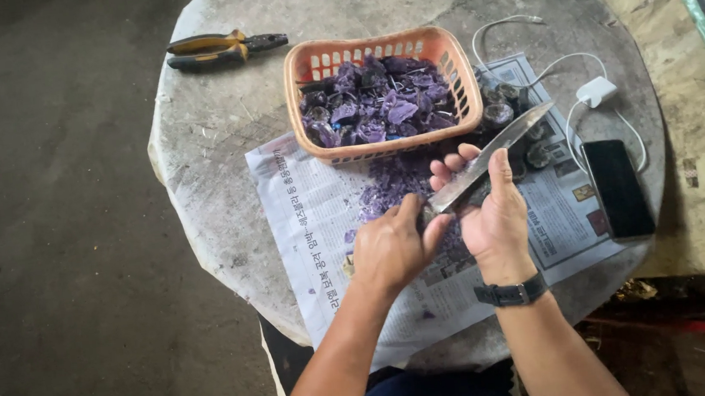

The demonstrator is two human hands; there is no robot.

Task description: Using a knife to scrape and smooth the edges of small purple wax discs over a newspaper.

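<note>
Hands [447, 228] w/ knife [492, 155]; basket [308, 59], phone [617, 188] nearby.

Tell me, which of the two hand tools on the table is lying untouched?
The pliers with yellow-and-black handles, left of the basket; the knife is in the right hand.

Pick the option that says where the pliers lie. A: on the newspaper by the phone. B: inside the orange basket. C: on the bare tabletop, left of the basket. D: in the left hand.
C: the pliers lie on bare tabletop, left of the orange basket.
</note>
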